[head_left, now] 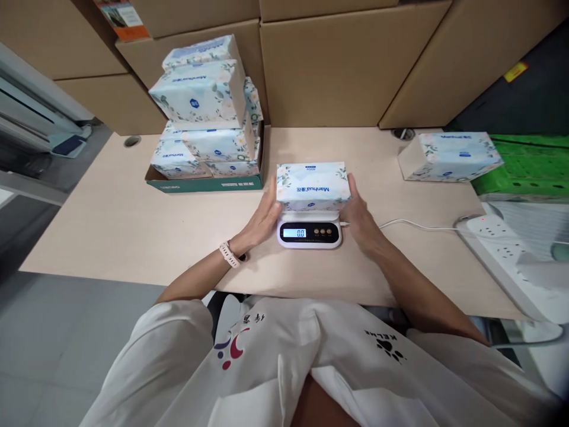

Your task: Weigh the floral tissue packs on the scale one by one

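1. Presently, the left hand (264,218) and right hand (359,220) grip the tissue pack (313,187) by its two ends, over the white scale (310,245); whether it bears on the scale cannot be told.
2. The display (294,233) reads 0.0, so probably no weight has registered.
3. Lowering the pack level and centred should suit best.
4. Both hands should then let go fully, avoiding the white cable (411,222), before any reading is trusted.
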{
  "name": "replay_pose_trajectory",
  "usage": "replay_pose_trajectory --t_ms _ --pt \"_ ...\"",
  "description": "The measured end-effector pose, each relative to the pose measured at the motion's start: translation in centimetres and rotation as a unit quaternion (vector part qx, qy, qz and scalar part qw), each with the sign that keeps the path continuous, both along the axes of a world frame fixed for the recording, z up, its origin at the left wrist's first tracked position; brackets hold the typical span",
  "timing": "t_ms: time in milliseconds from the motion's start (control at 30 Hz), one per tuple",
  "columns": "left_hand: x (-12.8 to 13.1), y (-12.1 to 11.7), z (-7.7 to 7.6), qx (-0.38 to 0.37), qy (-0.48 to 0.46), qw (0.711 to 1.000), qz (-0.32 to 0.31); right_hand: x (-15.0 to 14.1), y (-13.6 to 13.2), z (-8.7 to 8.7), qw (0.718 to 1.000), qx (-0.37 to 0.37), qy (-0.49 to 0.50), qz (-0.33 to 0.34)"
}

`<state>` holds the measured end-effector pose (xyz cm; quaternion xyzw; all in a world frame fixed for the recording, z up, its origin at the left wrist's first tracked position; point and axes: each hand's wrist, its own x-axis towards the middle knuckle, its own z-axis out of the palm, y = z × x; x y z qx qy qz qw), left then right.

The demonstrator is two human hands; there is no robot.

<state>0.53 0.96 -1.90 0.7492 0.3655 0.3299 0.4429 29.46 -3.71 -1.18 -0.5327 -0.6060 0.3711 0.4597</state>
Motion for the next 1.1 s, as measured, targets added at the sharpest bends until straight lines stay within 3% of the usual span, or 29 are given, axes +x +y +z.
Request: replay_pose_trajectory --t_ms 167,267,433,600,1100 --pt "-1.9 0.5 -1.6 -0.030 -0.040 0.997 0.058 1.9 -0.1 0.4 0.981 0.095 0.022 -0.170" --pt "-2.6 0.7 -2.0 -0.051 -0.058 0.996 0.048 2.9 0.2 0.0 0.967 0.127 0.038 -0.218" --pt "-2.6 0.8 -1.2 -0.071 -0.064 0.994 0.059 3.1 0.3 -0.7 0.969 0.102 0.043 -0.219" --pt "-2.2 0.5 -0.4 -0.087 -0.064 0.992 0.062 2.3 0.1 -0.3 0.971 0.079 0.054 -0.218" --pt "-2.2 0.1 -0.3 -0.057 -0.047 0.996 0.047 1.1 -0.1 0.7 0.964 0.076 0.090 -0.237"
